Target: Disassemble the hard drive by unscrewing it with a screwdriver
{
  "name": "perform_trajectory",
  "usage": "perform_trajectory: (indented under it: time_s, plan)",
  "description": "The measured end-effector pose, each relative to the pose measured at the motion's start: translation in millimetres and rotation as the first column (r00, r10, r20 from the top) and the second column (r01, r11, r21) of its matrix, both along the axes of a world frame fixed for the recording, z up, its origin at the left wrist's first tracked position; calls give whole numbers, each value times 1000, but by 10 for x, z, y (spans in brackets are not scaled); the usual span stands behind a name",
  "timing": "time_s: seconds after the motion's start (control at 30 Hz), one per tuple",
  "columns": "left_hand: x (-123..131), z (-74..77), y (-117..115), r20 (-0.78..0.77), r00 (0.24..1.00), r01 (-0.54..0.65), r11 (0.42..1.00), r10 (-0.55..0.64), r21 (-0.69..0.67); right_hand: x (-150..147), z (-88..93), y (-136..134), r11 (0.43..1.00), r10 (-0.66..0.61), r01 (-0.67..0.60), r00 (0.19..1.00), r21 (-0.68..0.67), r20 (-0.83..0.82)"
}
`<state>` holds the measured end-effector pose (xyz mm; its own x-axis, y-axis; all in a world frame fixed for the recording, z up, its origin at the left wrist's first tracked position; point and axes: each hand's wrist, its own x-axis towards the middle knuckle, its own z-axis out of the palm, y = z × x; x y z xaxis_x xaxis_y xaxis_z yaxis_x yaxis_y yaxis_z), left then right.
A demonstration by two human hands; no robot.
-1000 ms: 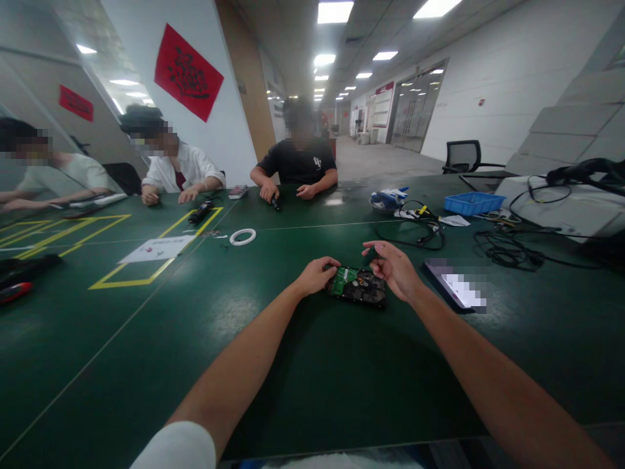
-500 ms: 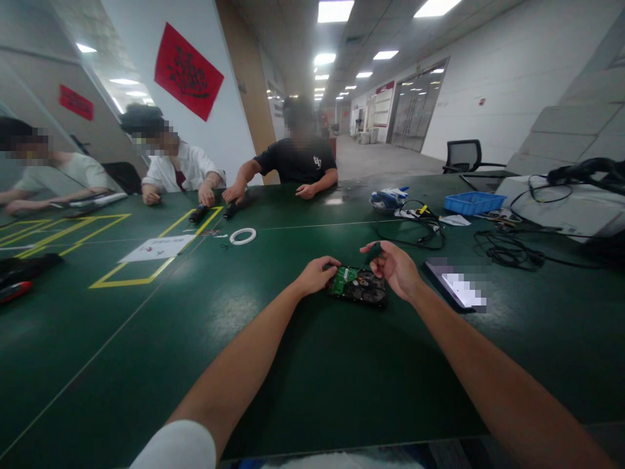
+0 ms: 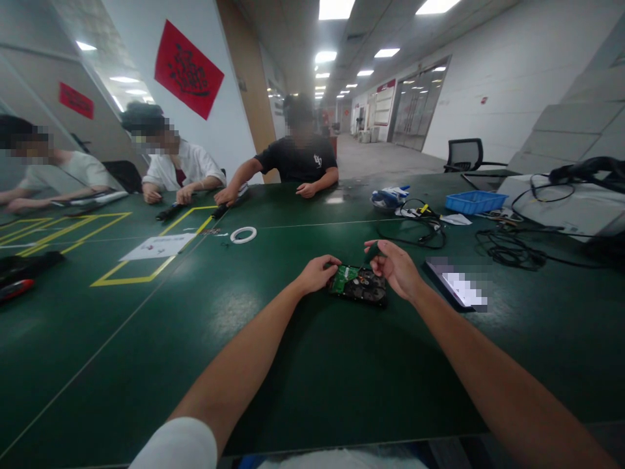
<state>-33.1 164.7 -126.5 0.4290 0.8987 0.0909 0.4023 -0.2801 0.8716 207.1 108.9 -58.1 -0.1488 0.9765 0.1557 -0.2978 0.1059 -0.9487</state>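
A black device with a green circuit board [image 3: 359, 284] lies flat on the dark green table [image 3: 342, 365]. My left hand [image 3: 317, 273] grips its upper left corner, thumb and fingers at the edge. Over the upper right part of the device is my right hand [image 3: 394, 266], its fingers closed round a small dark green tool [image 3: 372, 252]. The tool's lower end points toward the board; whether it touches cannot be made out.
A phone [image 3: 456, 286] lies right of my right hand. Beyond are black cables [image 3: 424, 229], a blue tray [image 3: 476, 202] and a bowl [image 3: 389, 198]. A white ring [image 3: 243, 235] and paper sheet [image 3: 157, 247] lie left. Several people sit across the table.
My right hand and the tool have shifted very slightly to the right. Across the table, one person's hand and a dark object have moved left; another person's hand has also moved left.
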Motion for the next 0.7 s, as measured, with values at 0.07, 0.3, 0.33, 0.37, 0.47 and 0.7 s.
perform_trajectory:
  time_s: [0.07, 0.3, 0.33, 0.37, 0.47, 0.7]
  plan:
    - [3, 1, -2, 3, 1000, -1, 1000, 1, 7, 5, -7, 5, 1000, 12, -12, 1000, -15, -22]
    - [9, -7, -3, 7, 1000, -9, 1000, 9, -7, 2, 1, 5, 999, -6, 6, 1000, -33, -6]
    - [8, -6, -3, 9, 1000, -6, 1000, 6, -3, -1, 6, 3, 999, -12, 12, 1000, -33, -2]
    - [7, -5, -3, 9, 1000, -4, 1000, 4, 0, -5, 11, 0, 999, -18, 18, 1000, -32, 3]
    - [8, 1, -5, 9, 1000, -6, 1000, 6, 5, -12, 21, -8, 999, -29, 29, 999, -17, 18]
    - [5, 14, -15, 17, 1000, -11, 1000, 11, 7, 2, -3, 5, 1000, -31, 31, 999, 4, 41]
